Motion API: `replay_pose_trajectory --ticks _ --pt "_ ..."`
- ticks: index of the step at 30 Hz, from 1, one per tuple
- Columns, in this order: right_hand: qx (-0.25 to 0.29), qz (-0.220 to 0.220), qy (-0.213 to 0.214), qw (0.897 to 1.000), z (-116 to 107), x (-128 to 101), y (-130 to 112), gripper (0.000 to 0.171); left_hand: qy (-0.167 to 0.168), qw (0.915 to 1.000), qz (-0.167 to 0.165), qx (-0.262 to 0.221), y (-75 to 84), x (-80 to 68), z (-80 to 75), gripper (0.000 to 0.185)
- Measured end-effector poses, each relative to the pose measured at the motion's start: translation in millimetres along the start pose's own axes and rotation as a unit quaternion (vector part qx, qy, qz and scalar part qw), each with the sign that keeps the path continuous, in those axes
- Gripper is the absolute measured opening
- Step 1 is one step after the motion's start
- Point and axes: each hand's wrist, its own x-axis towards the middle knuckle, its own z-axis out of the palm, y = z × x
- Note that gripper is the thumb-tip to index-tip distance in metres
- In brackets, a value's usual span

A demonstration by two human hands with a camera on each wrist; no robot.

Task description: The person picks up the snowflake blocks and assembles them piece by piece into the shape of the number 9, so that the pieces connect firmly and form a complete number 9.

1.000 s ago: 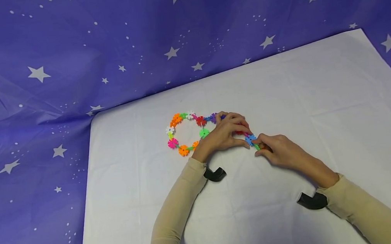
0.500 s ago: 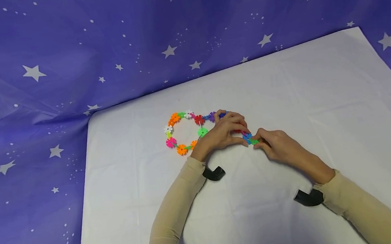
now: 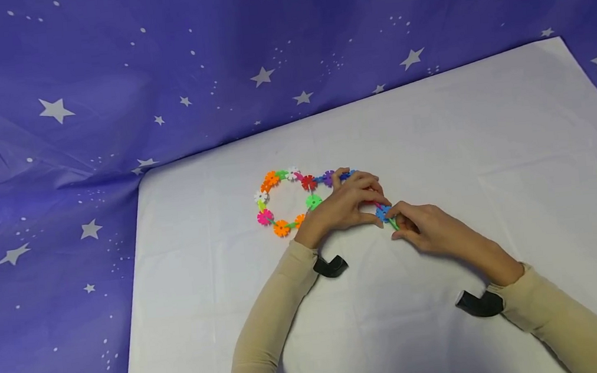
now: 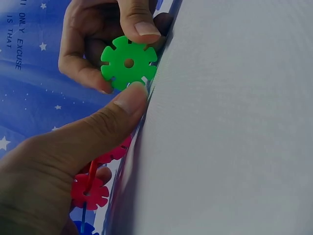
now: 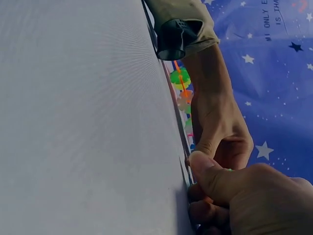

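A chain of colourful plastic snowflake discs lies on the white cloth in the head view, with a closed ring at its left. My left hand arches over the chain's right part and hides some of it. Its thumb and fingers grip the chain by a blue disc at the end. From the right, my right hand pinches a green disc between thumb and fingers, against the blue one. The left wrist view shows the green disc face-on, with my left thumb at its lower edge. How far the slots interlock is hidden.
The white-covered table extends around both hands. Behind it hangs a purple star-patterned cloth. A black wrist mount sits below each sleeve, the left mount and the right mount.
The green disc was tilted flatter half a second ago and now stands more edge-on to the head view, turned by my right fingers. My left hand keeps its place on the chain.
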Motion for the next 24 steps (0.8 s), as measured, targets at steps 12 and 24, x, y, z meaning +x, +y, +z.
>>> replay_pose_trajectory --ticks 12,24 --pt "-0.016 -0.027 0.011 0.999 3.8 -1.2 2.4 0.037 0.003 0.9997 0.011 -0.023 -2.9 0.0 0.2 0.032" --pt "-0.029 -0.041 0.013 0.999 5.7 -0.9 3.8 0.042 0.008 0.9991 0.009 -0.040 -3.4 -0.2 0.4 0.034"
